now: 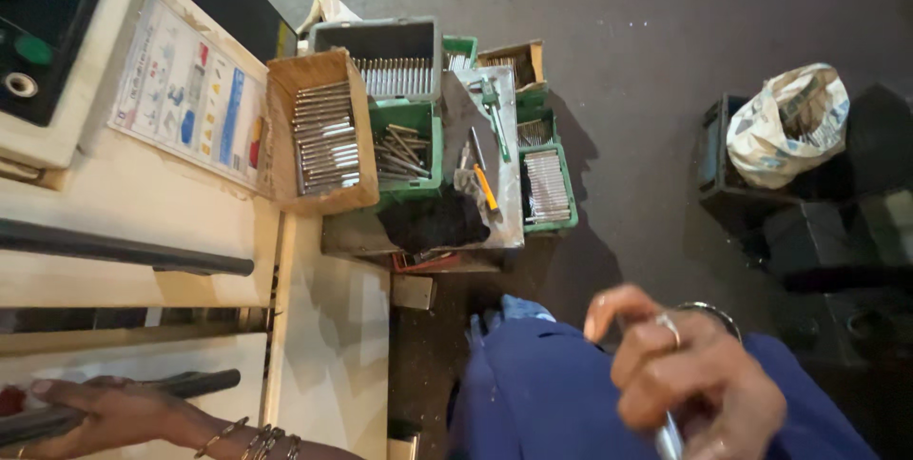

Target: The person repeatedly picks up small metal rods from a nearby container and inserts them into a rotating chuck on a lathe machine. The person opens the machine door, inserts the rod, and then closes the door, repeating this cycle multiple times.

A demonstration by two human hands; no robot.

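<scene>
Metal rod (669,441) sat in the right hand (689,379), low right of the view, over the blue-trousered lap (542,384); fingers curled shut around it, only its shiny end showing below the palm, hand blurred. Ring on one finger, bangle at the wrist. Left hand (105,412) lay at the lower left on a dark machine handle (185,384), fingers bent over the bar and gripping it, thin bangles on that wrist. A second dark bar (124,249) ran across the cream machine front above it. Rectangular instruction sheet (185,94), white with small blue, red and yellow pictures, was stuck flat on the cream machine top at upper left, beside a black control panel (43,22) with a green round button. Just right of the sheet stood a cardboard box (319,137) packed with rows of metal rods. Next to it a grey crate (385,56) and green crates (547,189) held more rods, around a metal plate (490,170) carrying an orange-handled tool. Well apart on the dark floor at right, a white printed sack (789,122) rested on a black crate (728,175).
</scene>
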